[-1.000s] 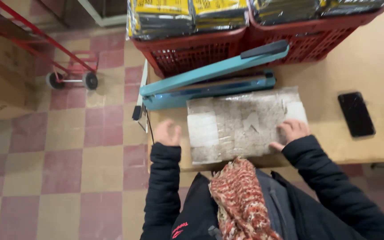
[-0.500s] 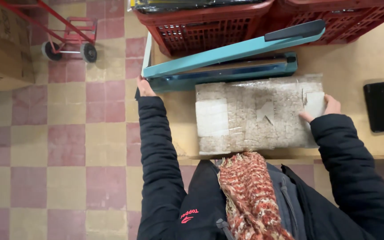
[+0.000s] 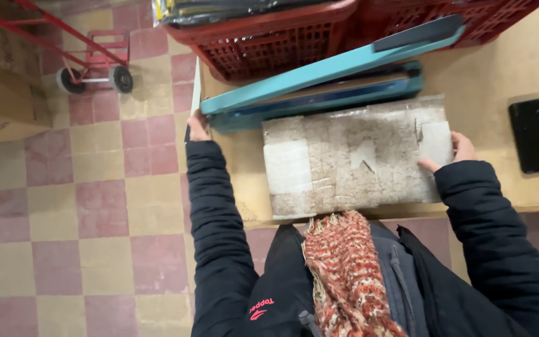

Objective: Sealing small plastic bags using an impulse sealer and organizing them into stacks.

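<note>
A red hand truck point(image 3: 88, 62) stands on the checkered floor off to my left. My left hand point(image 3: 197, 126) reaches to the near end of the teal bag sealer point(image 3: 319, 84), touching its left tip; how far my fingers are curled I cannot tell. The clear packet of pale blocks point(image 3: 350, 159) lies flat on the table point(image 3: 500, 75), just in front of the sealer. My right hand point(image 3: 456, 151) presses its right edge, fingers loosely spread. A black phone point(image 3: 535, 135) lies farther right.
</note>
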